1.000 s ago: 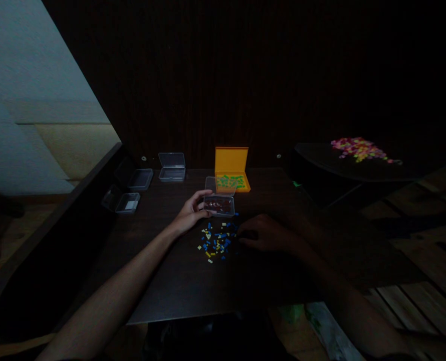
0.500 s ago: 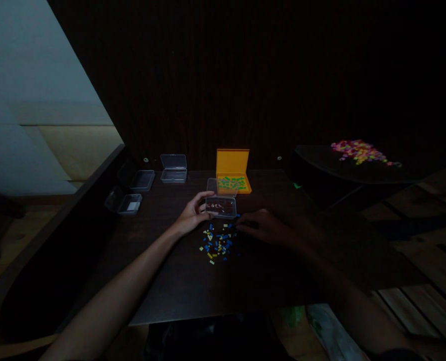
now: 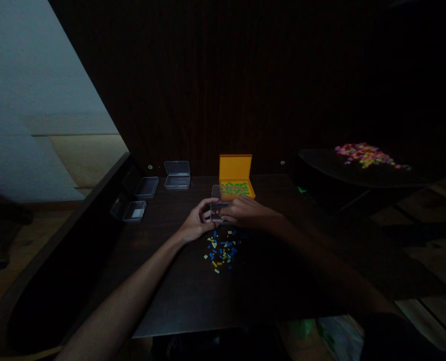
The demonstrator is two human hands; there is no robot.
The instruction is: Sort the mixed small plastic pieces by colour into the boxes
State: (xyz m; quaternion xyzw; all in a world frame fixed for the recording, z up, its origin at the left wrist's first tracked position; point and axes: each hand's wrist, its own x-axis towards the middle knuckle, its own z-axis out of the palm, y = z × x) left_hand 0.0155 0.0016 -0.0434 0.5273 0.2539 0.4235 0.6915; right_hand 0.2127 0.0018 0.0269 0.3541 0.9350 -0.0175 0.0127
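Observation:
A small clear plastic box with its lid raised is gripped at its left side by my left hand, thumb in front and fingers behind. My right hand reaches over the same box, its bent fingertips down at the opening and hiding most of the inside. Whatever those fingers pinch, if anything, is too small and dark to make out. Just in front of the box lies a loose scatter of tiny blue, yellow and cream building bricks on the dark table.
Behind the box stands an open yellow case holding several green bricks. Open clear boxes sit at the back left and left. On a dark surface to the right is a heap of pink and yellow pieces.
My right hand has moved left and up from beside the scattered bricks to over the clear box. The left hand still holds the box. The whole view has shifted slightly.

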